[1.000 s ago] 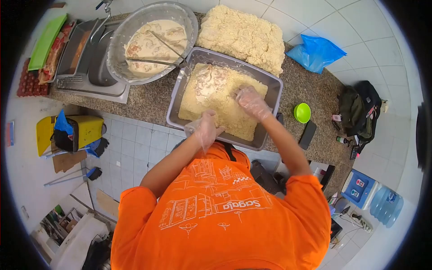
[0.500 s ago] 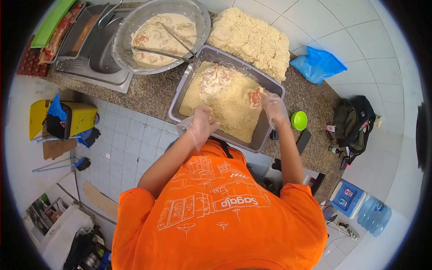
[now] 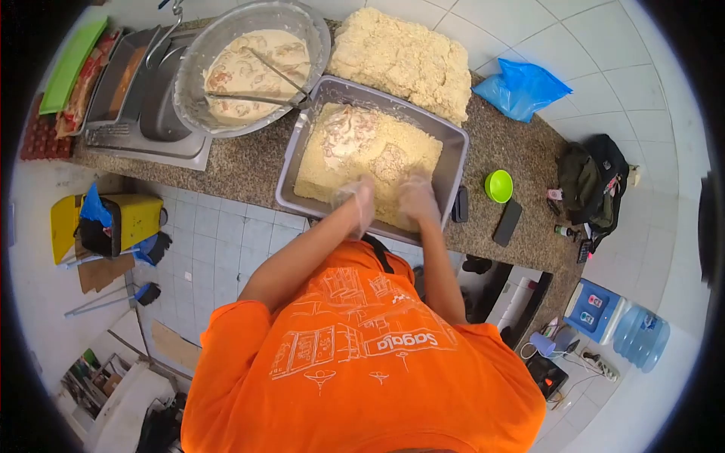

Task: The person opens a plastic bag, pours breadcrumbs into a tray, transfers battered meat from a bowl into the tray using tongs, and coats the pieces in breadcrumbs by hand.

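Note:
A grey plastic tub [image 3: 283, 177] holds a bed of pale breading crumbs [image 3: 317, 170]. On the crumbs, toward the far left, lies a pile of batter-coated raw meat [image 3: 347, 136]. A separate piece of raw meat [image 3: 389, 161], partly dusted with crumbs, rests right of it. My left hand [image 3: 356, 204] and my right hand [image 3: 418, 200], both in clear plastic gloves, reach into the near side of the crumbs, just short of that piece. Blur and crumbs obscure the fingers of both hands, so their grip is unclear.
A large metal bowl [image 3: 181, 90] of battered meat, with tongs [image 3: 253, 99] across it, stands left beside a sink [image 3: 162, 113]. Behind the tub lies a heap of breaded pieces [image 3: 400, 60]. To the right are a blue bag [image 3: 521, 89], green bowl [image 3: 498, 186] and phone [image 3: 507, 223].
My right hand has laid the raw meat piece on the crumbs and moved left and nearer to me. My left hand has shifted slightly right. The whole view has shifted a little.

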`<state>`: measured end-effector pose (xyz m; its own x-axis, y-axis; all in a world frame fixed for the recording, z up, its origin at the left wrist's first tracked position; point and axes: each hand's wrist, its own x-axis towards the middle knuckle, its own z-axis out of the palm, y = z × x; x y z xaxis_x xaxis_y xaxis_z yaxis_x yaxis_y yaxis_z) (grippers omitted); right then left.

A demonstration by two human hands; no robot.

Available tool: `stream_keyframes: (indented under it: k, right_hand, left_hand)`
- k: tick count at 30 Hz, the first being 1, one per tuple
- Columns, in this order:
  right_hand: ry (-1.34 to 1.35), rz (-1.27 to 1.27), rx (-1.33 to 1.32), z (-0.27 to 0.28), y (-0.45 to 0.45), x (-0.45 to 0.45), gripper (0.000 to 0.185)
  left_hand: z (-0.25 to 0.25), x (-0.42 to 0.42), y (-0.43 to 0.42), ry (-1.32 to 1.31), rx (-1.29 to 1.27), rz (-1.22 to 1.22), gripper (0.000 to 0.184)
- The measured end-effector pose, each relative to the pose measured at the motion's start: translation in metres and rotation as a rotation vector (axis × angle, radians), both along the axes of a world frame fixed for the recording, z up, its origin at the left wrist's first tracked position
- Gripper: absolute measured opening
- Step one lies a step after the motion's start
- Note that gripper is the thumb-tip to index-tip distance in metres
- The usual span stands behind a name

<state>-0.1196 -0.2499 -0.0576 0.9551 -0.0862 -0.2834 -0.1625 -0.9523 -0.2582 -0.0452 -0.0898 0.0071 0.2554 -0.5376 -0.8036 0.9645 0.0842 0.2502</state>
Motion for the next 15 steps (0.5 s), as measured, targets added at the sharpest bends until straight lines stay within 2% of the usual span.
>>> stream_keyframes:
  k: [4, 6, 7, 9, 12, 13, 14, 15]
  right_hand:
    - [0.031, -0.059, -0.025, 0.007, 0.036, -0.019, 0.028]
    - [0.02, -0.539, 0.189, 0.01, 0.047, -0.022, 0.03]
    - [0.017, -0.538, 0.189, 0.014, 0.043, -0.02, 0.03]
    - [0.062, -0.756, 0.712, 0.022, 0.028, -0.016, 0.036]
    - [0.06, -0.819, 0.562, 0.077, 0.024, 0.006, 0.043]
    - [0.069, -0.821, 0.563, 0.092, 0.025, 0.01, 0.043]
    - [-0.013, -0.786, 0.483, 0.105, 0.025, 0.016, 0.043]
    - [-0.103, -0.745, 0.403, 0.11, 0.023, 0.023, 0.043]
  left_hand:
    - [-0.021, -0.019, -0.031, 0.06, -0.07, -0.025, 0.048]
    - [-0.032, -0.025, -0.044, 0.074, -0.097, -0.008, 0.048]
    - [-0.037, -0.027, -0.046, 0.073, -0.107, 0.015, 0.048]
    - [-0.048, -0.027, -0.049, 0.05, -0.125, 0.076, 0.048]
    - [-0.02, -0.009, -0.039, 0.045, -0.151, 0.162, 0.048]
    - [0.001, 0.002, -0.028, -0.033, -0.156, 0.165, 0.048]
    - [0.012, 0.011, -0.018, -0.113, -0.161, 0.168, 0.049]
    - [-0.001, 0.017, -0.008, -0.113, -0.163, 0.171, 0.049]
